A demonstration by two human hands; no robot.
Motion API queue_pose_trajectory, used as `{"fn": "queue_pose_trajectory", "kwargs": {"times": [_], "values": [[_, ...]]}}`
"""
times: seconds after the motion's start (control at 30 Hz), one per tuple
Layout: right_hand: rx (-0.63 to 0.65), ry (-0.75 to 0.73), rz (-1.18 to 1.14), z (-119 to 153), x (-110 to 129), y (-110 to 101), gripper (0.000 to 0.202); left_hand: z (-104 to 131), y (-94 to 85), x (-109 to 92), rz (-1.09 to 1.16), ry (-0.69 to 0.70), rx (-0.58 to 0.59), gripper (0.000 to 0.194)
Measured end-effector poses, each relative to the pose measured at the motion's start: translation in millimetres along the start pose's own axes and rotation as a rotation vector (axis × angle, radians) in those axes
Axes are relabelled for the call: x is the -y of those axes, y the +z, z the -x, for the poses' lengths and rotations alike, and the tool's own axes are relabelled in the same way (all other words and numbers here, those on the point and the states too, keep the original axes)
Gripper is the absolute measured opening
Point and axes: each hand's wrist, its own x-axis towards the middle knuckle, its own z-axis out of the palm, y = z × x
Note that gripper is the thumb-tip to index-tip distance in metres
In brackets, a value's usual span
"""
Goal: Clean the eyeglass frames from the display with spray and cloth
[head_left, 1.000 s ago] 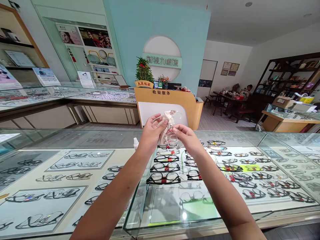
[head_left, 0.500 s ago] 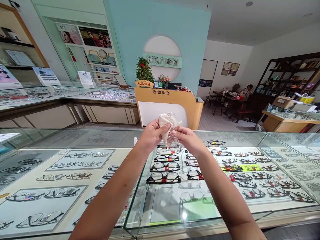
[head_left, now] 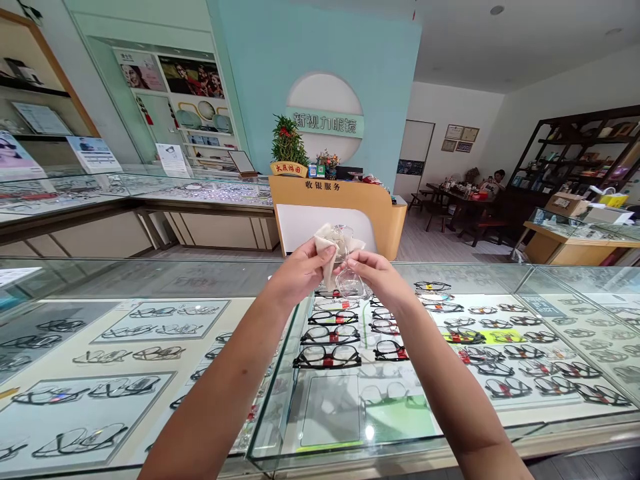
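Note:
A pair of clear-framed eyeglasses [head_left: 352, 285] is held up above the glass display case, turned so one lens is above the other. My left hand [head_left: 306, 267] is closed on a cream cleaning cloth [head_left: 328, 239], which is folded against the upper lens, thumb pressing on the front. Fingers of my right hand [head_left: 373, 270] pinch the eyeglasses near the middle of the frame. The lower lens hangs uncovered beneath my hands. Part of the upper lens is hidden by the cloth.
Below my arms, a glass display case [head_left: 280, 427] holds rows of eyeglasses, several with red tags [head_left: 328, 361]. A wooden counter [head_left: 395, 223] with a plant [head_left: 290, 143] stands ahead. At the far right a person [head_left: 497, 183] sits by a dark table [head_left: 457, 192].
My left hand and the cloth have shifted slightly, and the cloth is spread more around the upper lens. The eyeglasses have tilted a little, showing the lower lens more plainly.

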Motion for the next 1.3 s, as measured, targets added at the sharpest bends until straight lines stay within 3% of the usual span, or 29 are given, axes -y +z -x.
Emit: {"fn": "queue_pose_trajectory", "kwargs": {"times": [0.07,0.17,0.47,0.63,0.77,1.0,1.13,1.23,1.3], "values": [[-0.002,-0.001,0.004,0.0,-0.3,0.1,0.032,2.6,0.3,-1.8,-0.025,-0.031,0.016,0.052],[-0.001,0.026,-0.001,-0.6,-1.7,0.4,0.033,2.7,2.7,0.3,-0.086,0.030,-0.018,0.055],[0.065,0.020,0.009,-2.1,-5.6,2.6,0.031,-4.7,10.2,15.3,-0.156,0.200,-0.278,0.054],[-0.011,-0.028,0.018,-2.5,-4.6,-3.5,0.030,-7.4,2.4,7.3,0.012,0.055,-0.171,0.045],[-0.109,-0.112,-0.049,-1.6,1.6,-9.7,0.027,-9.1,-0.9,6.8,0.033,0.017,-0.123,0.037],[-0.328,-0.231,-0.007,-4.9,-0.6,-10.7,0.029,-3.0,9.0,18.7,-0.059,-0.096,0.002,0.057],[-0.342,-0.189,-0.098,-6.3,-2.8,-5.1,0.031,1.8,18.2,23.2,-0.100,-0.143,0.042,0.066],[-0.364,-0.194,-0.164,-6.9,-3.1,-1.2,0.031,3.0,25.0,28.6,-0.114,-0.137,0.026,0.070],[-0.385,-0.213,-0.193,-7.3,-2.8,0.6,0.030,2.9,28.2,33.2,-0.154,-0.071,-0.064,0.071]]}}
